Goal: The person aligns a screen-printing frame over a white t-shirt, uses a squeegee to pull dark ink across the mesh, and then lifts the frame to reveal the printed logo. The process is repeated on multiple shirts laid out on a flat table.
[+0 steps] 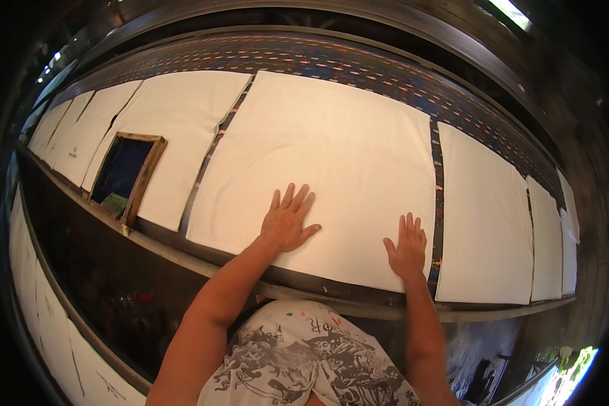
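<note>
A cream fabric panel point(331, 135) lies flat on the long printing table in front of me, with faint wrinkles across its left half. My left hand point(288, 220) rests palm down on it, left of the middle, fingers and thumb spread. Close to the panel's lower right corner, my right hand point(407, 249) is also laid flat with its fingers stretched out. Neither hand holds anything. To the left, a wooden-framed printing screen point(144, 179) with dark blue mesh lies over the neighbouring fabric panel point(183, 101).
Another cream panel point(484, 216) lies to the right past a narrow gap, with several more along both ends of the table. The dark table surface point(304, 54) behind them carries rows of coloured marks. A raised wooden edge point(162, 247) runs along the near side. More panels point(47, 304) lie at lower left.
</note>
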Available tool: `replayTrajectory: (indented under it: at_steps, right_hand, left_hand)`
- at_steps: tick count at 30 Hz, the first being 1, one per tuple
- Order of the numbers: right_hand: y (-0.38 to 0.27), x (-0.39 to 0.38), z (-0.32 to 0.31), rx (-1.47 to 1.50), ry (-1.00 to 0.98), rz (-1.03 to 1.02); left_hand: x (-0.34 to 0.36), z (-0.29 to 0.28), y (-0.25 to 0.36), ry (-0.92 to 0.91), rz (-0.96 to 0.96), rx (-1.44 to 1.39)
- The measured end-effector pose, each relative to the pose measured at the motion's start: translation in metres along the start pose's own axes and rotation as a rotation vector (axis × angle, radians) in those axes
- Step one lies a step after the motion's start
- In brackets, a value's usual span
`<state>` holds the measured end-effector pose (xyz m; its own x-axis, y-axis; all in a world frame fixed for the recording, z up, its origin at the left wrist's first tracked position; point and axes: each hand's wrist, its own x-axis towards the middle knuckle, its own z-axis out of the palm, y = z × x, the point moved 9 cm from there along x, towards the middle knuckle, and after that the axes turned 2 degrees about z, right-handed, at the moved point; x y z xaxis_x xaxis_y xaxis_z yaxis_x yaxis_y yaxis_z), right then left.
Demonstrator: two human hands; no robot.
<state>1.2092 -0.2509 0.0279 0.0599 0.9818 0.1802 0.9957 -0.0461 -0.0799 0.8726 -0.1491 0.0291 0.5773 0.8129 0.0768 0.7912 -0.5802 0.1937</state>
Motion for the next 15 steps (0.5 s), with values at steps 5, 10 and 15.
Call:
replayTrajectory:
  at_steps: [5,10,15]
  right_hand:
    - [-0.001,-0.002,0.001,-0.017,0.002,-0.006]
    - [0.0,-0.001,0.009,0.019,-0.035,-0.015]
    - [0.005,0.011,0.003,0.091,-0.143,0.088]
  left_hand:
    - [-0.003,-0.003,-0.006,-0.067,0.006,-0.093]
    - [-0.019,-0.062,-0.013,0.015,-0.061,-0.928]
    - [-0.086,-0.252,0.007,0.571,0.273,-0.844]
